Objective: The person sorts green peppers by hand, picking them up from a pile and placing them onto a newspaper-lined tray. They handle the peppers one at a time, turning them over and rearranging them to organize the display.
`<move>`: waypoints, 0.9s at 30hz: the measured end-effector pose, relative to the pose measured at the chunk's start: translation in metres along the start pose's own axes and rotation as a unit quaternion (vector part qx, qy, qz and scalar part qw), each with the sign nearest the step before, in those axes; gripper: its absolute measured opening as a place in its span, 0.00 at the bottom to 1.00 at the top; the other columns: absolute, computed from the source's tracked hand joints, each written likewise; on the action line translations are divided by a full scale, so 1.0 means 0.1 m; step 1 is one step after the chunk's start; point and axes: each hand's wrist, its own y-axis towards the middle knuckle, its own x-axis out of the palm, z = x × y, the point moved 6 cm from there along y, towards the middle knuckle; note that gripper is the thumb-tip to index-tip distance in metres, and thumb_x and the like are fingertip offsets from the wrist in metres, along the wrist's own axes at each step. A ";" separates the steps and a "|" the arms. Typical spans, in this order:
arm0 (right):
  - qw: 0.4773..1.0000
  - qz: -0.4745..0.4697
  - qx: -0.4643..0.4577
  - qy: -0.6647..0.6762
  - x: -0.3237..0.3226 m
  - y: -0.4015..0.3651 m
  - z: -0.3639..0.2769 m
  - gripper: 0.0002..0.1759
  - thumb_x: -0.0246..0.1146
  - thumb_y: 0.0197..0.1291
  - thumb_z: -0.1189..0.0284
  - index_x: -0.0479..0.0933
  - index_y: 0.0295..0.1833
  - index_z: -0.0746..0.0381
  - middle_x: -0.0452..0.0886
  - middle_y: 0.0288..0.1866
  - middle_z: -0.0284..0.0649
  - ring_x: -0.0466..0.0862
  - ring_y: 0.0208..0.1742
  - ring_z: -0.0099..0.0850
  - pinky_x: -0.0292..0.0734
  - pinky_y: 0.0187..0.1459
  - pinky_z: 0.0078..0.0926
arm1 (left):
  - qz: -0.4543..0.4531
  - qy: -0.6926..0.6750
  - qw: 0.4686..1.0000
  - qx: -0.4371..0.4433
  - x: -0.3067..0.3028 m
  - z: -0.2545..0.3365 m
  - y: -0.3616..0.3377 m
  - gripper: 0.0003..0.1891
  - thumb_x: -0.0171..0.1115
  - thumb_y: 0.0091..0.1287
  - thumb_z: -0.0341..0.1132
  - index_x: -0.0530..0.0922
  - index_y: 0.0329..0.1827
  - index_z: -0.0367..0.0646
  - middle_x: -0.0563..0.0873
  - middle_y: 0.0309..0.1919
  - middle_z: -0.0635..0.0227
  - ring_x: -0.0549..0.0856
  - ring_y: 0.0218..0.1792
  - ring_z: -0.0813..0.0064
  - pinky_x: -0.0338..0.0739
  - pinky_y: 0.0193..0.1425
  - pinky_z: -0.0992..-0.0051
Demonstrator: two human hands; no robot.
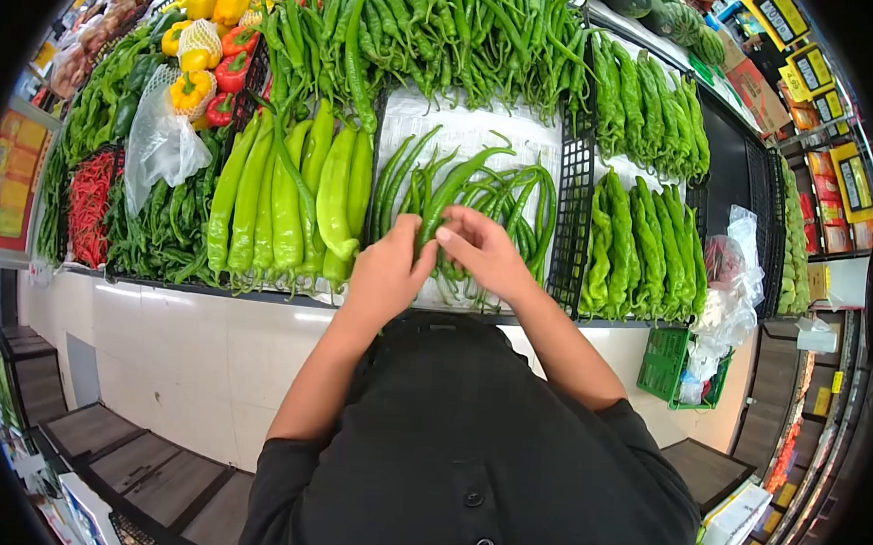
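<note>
Pepper (pixel 458 179) is gripped near its lower end by the left hand (pixel 390 263); the right hand (pixel 483 255) is bent in at its right side, fingertips close, its hold unclear. The long axis is slanted forward and rightward, above thin peppers (pixel 526 235) on white lining (pixel 424 114).

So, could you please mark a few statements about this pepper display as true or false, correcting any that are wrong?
1. The left hand holds a long green pepper, with the right hand close against it. True.
2. The red chillies lie to the right of both hands. False: they lie to the left.
3. A clear plastic bag lies near the yellow peppers. True.
4. The person's shirt is white. False: it is black.
</note>
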 end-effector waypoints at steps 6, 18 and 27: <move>0.996 0.050 0.038 -0.069 -0.22 0.50 0.36 0.17 0.66 0.71 0.65 0.71 0.32 0.62 0.76 0.24 0.32 0.77 0.22 0.20 0.71 0.24 0.23 | -0.025 -0.036 0.999 -0.006 0.29 -0.21 0.01 0.22 0.63 0.73 0.35 0.70 0.66 0.37 0.84 0.45 0.48 0.85 0.39 0.47 0.79 0.44 0.57; 0.926 0.015 0.100 -0.362 -0.38 1.06 0.75 0.17 0.69 0.66 0.64 0.78 0.32 0.67 0.83 0.22 0.41 0.88 0.23 0.30 0.81 0.28 0.30 | -0.086 -0.032 0.993 -0.068 -0.04 -0.32 -0.44 0.16 0.59 0.73 0.30 0.77 0.62 0.38 0.84 0.48 0.55 0.86 0.40 0.59 0.81 0.45 0.65; 0.880 0.089 0.008 -0.467 -0.39 1.08 0.64 0.19 0.71 0.60 0.65 0.76 0.44 0.70 0.85 0.29 0.52 0.89 0.31 0.46 0.83 0.39 0.42 | -0.142 -0.046 0.989 0.001 -0.04 -0.28 -0.62 0.15 0.61 0.72 0.29 0.78 0.60 0.38 0.84 0.46 0.55 0.86 0.45 0.54 0.81 0.48 0.63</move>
